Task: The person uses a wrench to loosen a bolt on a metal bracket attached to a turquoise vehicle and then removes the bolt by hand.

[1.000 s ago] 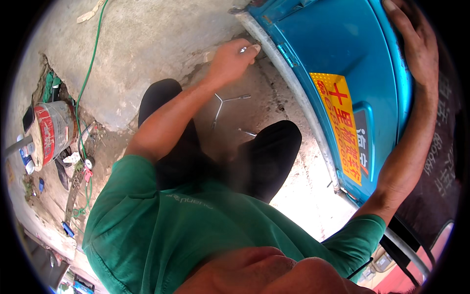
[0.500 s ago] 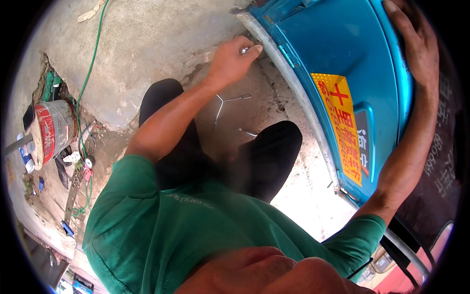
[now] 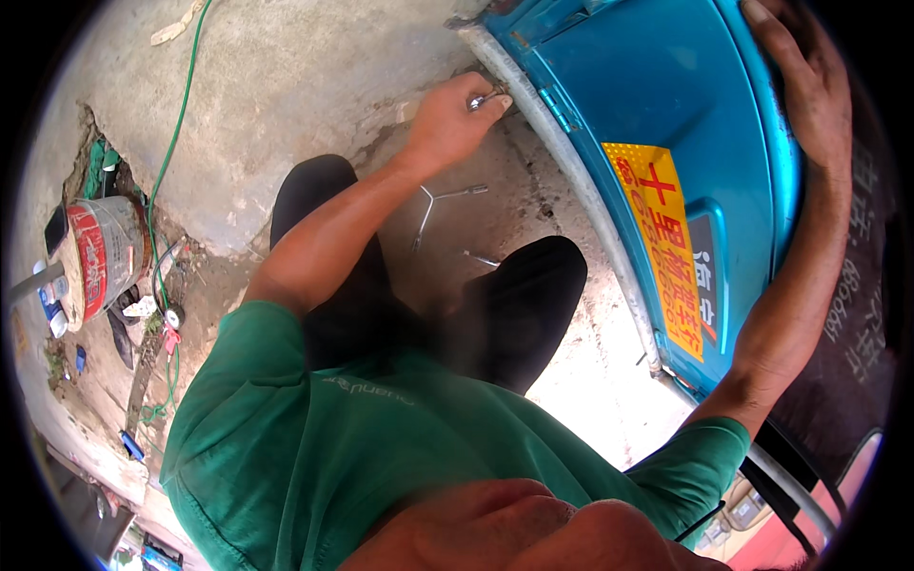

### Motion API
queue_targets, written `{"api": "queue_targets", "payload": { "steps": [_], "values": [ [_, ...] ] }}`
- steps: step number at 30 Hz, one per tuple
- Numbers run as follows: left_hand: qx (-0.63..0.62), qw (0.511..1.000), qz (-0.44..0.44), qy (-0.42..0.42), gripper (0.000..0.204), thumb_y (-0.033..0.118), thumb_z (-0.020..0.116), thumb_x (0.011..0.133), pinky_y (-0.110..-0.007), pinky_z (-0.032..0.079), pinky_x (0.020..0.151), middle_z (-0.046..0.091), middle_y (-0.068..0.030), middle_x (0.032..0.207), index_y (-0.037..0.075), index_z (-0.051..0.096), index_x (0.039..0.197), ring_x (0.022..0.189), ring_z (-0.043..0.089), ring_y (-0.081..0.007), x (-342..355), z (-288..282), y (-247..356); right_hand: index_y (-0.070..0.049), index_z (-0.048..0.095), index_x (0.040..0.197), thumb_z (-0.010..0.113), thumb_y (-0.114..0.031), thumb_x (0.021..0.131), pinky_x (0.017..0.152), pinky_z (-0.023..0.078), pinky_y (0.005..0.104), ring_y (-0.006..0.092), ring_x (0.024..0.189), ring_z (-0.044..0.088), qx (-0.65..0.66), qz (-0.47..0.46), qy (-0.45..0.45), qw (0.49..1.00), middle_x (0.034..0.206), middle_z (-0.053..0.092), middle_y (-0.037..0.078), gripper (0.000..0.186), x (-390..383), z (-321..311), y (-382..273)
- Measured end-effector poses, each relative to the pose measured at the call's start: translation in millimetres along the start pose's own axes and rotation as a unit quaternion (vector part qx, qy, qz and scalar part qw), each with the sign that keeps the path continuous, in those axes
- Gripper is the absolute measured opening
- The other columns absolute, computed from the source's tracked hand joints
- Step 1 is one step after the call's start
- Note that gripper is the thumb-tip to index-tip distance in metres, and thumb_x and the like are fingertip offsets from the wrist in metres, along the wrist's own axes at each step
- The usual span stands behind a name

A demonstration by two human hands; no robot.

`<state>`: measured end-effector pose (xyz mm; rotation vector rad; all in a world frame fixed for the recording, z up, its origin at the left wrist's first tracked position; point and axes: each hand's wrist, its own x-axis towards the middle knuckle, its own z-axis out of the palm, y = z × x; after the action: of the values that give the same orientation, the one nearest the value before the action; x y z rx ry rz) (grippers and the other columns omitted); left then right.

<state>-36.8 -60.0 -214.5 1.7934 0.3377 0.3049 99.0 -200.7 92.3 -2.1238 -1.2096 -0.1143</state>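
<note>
At the upper middle, my left hand (image 3: pixel 449 122) is closed around a small shiny metal tool (image 3: pixel 478 102); only its bright end shows, so its kind is unclear. The hand is beside a curved grey metal tube (image 3: pixel 562 162) that follows the edge of a blue vehicle panel (image 3: pixel 657 76). A small blue hinge (image 3: pixel 559 111) is just right of my fingertips. Over on the right, my right hand (image 3: pixel 814 100) rests along the panel's far rim, one digit stretched out; the other fingers are partly lost in shadow.
A Y-shaped wrench (image 3: pixel 428 200) lies on the ground between my knees, near another slim metal tool (image 3: pixel 483 258). To the left, a green hose (image 3: pixel 181 124) runs past a bucket (image 3: pixel 119 243) with a red label. Dark glass (image 3: pixel 852 285) is at the far right.
My left hand has turned slightly, and more of the metal tool shows in it. The right hand stays on the panel's rim.
</note>
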Motion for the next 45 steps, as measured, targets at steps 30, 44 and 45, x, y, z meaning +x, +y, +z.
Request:
{"api": "queue_targets", "payload": {
  "steps": [30,44,45],
  "values": [
    [-0.168,0.977,-0.109,-0.078,0.032,0.034,0.064,0.099,-0.036,0.049,0.068,0.068,-0.0067,0.077,0.003,0.069,0.092,0.074,0.063,-0.0158,-3,-7,7,0.0,0.056,0.132,0.069,-0.018,0.092,0.079,0.043,0.0248,0.0084,0.082,0.051,-0.029,0.054,-0.064,0.996,0.088,0.056,0.001,0.046,6,-30,15],
    [-0.187,0.968,-0.144,-0.079,0.027,0.031,0.067,0.098,-0.025,0.037,0.055,0.06,0.0008,0.073,0.006,0.069,0.089,0.063,0.047,-0.0061,4,-1,-8,-0.007,0.06,0.136,0.072,-0.03,0.094,0.085,0.051,0.0272,0.0117,0.091,0.063,-0.043,0.034,-0.091,0.994,0.096,0.066,0.004,0.049,10,-33,29],
    [-0.188,0.968,-0.145,-0.078,0.027,0.031,0.067,0.098,-0.024,0.036,0.055,0.06,0.001,0.073,0.006,0.069,0.089,0.062,0.047,-0.0058,4,-2,-7,-0.007,0.06,0.137,0.071,-0.029,0.094,0.084,0.051,0.0269,0.0109,0.09,0.062,-0.044,0.025,-0.096,0.994,0.096,0.066,0.003,0.048,11,-33,33]
  ]
}}
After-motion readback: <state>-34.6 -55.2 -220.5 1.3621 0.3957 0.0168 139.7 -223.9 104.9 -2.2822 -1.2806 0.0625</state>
